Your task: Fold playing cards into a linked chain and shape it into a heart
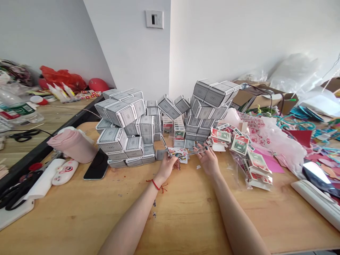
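Observation:
My left hand [168, 168], with a red string bracelet at the wrist, is closed on playing cards [165, 144] that show nearly edge-on. To its right, my right hand [208, 161] pinches a playing card [196, 152], also almost edge-on, between thumb and fingers. Between and just beyond the hands, face-up cards [183, 153] with red marks show; whether they lie on the table or are held I cannot tell. Grey patterned boxes folded from playing cards form a stack [127, 117] on the left and a stack [209, 102] on the right. A smaller pair of folded boxes [174, 106] sits between the stacks.
Opened red-and-green card packets [240, 143] lie right of my right hand, near a crumpled plastic bag [273, 138]. On the left are a black phone [96, 164], a pink roll [73, 144] and black scissors [22, 187]. A cardboard box [261, 97] stands at the back right.

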### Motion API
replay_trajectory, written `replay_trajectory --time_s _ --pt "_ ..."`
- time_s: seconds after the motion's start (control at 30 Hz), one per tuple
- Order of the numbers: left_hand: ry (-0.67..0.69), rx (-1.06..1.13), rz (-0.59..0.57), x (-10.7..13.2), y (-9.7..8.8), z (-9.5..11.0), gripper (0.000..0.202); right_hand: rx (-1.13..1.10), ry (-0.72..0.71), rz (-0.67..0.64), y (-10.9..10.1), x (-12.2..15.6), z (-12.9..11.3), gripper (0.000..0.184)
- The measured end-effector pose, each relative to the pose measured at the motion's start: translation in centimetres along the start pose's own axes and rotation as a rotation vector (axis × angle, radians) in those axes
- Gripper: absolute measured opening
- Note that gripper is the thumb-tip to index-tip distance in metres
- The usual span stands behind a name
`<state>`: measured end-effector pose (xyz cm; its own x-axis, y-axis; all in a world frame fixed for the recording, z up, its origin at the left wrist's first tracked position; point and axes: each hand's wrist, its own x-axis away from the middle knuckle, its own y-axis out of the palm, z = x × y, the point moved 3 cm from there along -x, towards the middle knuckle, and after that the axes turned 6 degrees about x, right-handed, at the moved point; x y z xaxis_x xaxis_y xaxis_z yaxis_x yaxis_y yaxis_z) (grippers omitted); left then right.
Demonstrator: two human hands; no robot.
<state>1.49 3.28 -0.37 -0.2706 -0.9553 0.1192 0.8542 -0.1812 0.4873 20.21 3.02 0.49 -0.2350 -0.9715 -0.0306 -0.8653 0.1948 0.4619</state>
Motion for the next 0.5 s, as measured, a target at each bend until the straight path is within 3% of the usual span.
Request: replay_trajectory --time_s 0.33,0.5 --pt "0.029 -0.052 0.012 0.02 -0.10 -0.04 0.032 -0.074 0.152 -0.208 0.75 0.55 -0.05 0.042" --pt "0.045 -0.075 0.004 0.00 -0.11 -0.07 0.031 -0.126 0.117 -0.168 0.73 0.61 -0.12 0.040"
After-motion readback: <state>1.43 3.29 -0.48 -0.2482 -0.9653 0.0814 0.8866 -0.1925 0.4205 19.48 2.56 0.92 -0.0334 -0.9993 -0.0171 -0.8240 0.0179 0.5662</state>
